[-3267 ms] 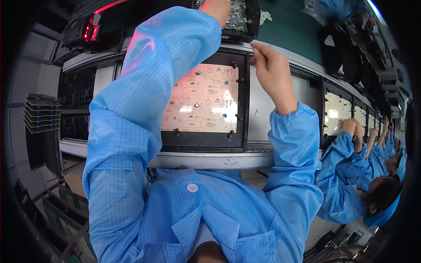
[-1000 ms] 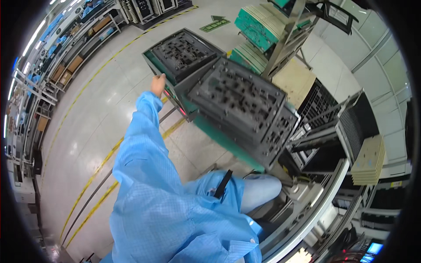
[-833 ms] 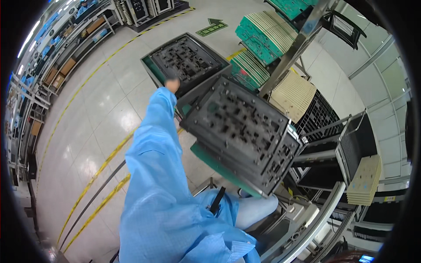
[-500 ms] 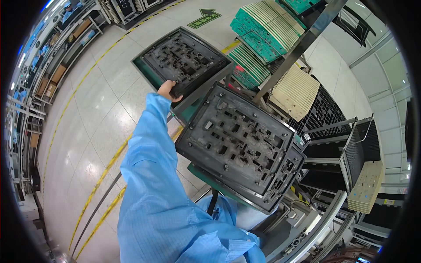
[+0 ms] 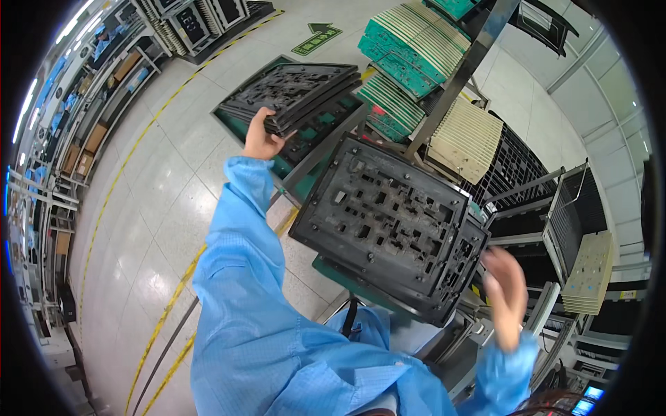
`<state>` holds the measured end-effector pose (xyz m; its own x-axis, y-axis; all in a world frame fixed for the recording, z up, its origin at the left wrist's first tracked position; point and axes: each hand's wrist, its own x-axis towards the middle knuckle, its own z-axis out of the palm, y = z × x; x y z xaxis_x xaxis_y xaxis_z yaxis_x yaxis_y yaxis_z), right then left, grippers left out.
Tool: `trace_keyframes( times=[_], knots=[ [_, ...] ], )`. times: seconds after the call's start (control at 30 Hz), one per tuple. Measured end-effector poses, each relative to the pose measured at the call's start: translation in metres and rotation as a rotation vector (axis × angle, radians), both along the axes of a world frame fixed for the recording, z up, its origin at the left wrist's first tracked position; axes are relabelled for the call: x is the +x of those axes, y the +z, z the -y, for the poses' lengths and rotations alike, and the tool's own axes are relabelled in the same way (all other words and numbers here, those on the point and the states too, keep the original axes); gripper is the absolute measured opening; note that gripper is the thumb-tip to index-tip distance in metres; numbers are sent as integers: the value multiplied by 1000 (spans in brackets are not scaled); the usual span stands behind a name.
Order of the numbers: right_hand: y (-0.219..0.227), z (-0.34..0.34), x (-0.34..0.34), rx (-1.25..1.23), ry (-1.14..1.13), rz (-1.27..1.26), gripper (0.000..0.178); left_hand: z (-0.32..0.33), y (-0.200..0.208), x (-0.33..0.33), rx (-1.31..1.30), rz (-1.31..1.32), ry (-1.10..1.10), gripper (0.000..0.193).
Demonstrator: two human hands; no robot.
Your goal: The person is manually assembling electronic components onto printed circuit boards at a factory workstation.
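My left hand [image 5: 263, 136] grips the near corner of a small stack of black fixture trays [image 5: 291, 87], flat pallets with many cut-outs. The stack is tilted up, its near edge raised out of a grey-rimmed cart bin [image 5: 229, 123] with a green inside. Below it in the bin, more dark board-like pieces show in part. Just off the right corner of another stack of black fixture trays [image 5: 388, 201], in front of me, hangs my right hand [image 5: 505, 290]. It is smeared by motion, and nothing can be made out in it.
Racks of upright green boards [image 5: 416, 45] and cream boards [image 5: 466, 139] stand beyond a slanted metal post [image 5: 461, 80]. A metal rack with dark shelves [image 5: 569, 222] is at the right, next to a conveyor rail. Yellow floor lines [image 5: 163, 298] run at the left.
My left hand has lifted the near edge of the trays, which lay flat in the bin before. My right hand has come into view at the right.
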<state>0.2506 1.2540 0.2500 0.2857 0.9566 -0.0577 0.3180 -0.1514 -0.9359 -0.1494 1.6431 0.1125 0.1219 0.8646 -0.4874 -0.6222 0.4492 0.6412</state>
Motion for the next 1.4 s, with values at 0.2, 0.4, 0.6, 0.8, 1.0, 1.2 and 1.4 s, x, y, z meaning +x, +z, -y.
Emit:
trace_keyframes(
  times=[0.2, 0.4, 0.6, 0.8, 1.0, 1.2, 1.4],
  knots=[
    [-89, -252, -187, -152, 322, -699, 85, 80, 35, -4, -45, 20, -12, 41],
    [-114, -290, -248, -88, -314, -782, 60, 126, 28, 33, 62, -176, 100, 14],
    [-93, -193, -221, 153, -127, -869, 44, 228, 41, 63, 232, -153, 175, 26],
    [-80, -21, -121, 217, -220, -906, 67, 375, 66, 146, 380, -245, -193, 30],
    [-77, 46, -63, 244, -264, -776, 62, 418, 40, 191, 227, 15, -458, 46],
    [-61, 123, -41, 301, -575, 296, 66, 399, 35, 163, 163, -81, -1343, 87],
    [-13, 379, -37, 84, -1015, 461, 20, 471, 57, 235, 750, -253, -1622, 65]
  ],
)
